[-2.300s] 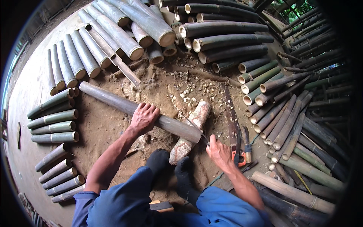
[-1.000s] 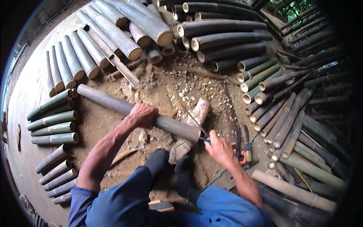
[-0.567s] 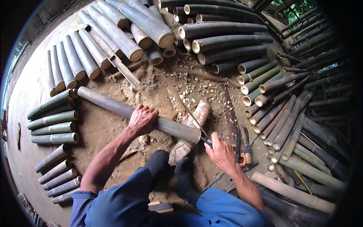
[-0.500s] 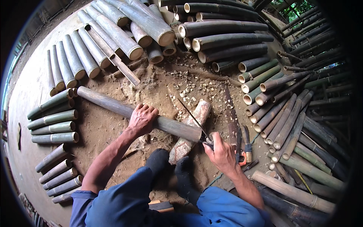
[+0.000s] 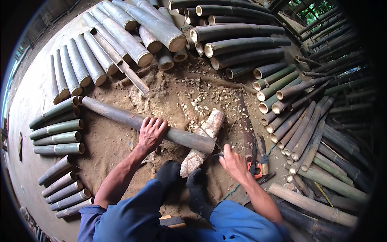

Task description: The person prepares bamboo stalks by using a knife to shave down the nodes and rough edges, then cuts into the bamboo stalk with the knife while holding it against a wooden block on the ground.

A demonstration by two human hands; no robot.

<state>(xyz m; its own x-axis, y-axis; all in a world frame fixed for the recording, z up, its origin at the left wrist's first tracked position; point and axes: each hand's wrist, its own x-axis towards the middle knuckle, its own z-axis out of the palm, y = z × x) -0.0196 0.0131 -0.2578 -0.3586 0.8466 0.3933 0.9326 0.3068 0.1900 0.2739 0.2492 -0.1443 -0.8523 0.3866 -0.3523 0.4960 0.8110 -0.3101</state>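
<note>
Left hand (image 5: 152,134) clasps 1 bamboo tube (image 5: 181,138); right hand (image 5: 233,163) grips 1 dark-handled blade (image 5: 218,155).

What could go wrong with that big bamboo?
The thin tool in the right hand might slip off the end of the bamboo tube, and the dark-socked feet are close by. The tube could also roll or slide, since it lies across a rounded log and just the left hand grips it.

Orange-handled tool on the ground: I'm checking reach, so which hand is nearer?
Right. The right hand is just left of the orange-handled tool; the left hand is farther left, on the bamboo tube.
</note>
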